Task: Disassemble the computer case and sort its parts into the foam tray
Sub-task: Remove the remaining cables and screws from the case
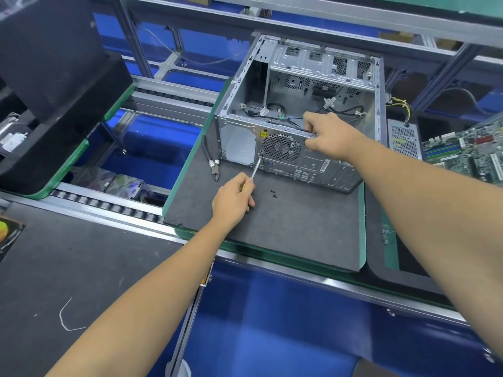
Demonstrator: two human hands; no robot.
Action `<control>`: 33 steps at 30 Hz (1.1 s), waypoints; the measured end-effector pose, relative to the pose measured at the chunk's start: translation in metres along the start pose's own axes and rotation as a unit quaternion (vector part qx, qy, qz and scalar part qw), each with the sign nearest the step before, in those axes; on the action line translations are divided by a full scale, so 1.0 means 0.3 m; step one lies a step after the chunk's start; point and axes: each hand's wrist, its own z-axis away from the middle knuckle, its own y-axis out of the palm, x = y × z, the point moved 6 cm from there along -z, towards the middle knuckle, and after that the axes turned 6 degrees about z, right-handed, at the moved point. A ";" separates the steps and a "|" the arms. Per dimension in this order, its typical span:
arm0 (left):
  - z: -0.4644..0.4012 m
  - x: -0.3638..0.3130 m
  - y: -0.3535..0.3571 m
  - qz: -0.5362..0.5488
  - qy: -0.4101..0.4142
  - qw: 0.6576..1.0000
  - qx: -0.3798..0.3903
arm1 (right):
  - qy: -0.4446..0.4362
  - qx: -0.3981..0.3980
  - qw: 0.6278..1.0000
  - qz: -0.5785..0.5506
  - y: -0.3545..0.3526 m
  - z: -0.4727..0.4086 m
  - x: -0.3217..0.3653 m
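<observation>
The left hand (232,198) grips a yellow-handled screwdriver (254,172), its tip set at a screw beside the rear fan grille (281,146) of an open computer case (299,115). The right hand (326,136) pinches the case's upper rear edge. The case lies on a dark foam pad (272,229) on the bench. Two loose screws (273,193) and side cutters (213,167) rest in front of the case; a motherboard (468,151) lies to its right.

The computer case (299,110) stands on the pad (285,235); cutters (211,159) lie left of it, screws (273,193) before it, circuit boards (468,151) right.
</observation>
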 end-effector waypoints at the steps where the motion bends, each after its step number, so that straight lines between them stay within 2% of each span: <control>1: -0.001 0.000 0.000 -0.003 -0.003 1.000 0.000 | 0.001 0.000 1.000 0.000 -0.001 0.000 0.000; 13: -0.008 -0.001 0.001 -0.010 0.006 1.000 -0.001 | 0.001 0.000 1.000 -0.002 -0.001 0.000 0.000; 22: -0.032 0.034 0.017 0.070 0.008 0.997 0.014 | -0.001 -0.002 1.000 0.001 0.000 -0.001 -0.001; 33: -0.069 0.063 0.027 0.118 0.009 0.992 0.037 | -0.004 0.001 1.000 -0.006 0.001 -0.004 -0.003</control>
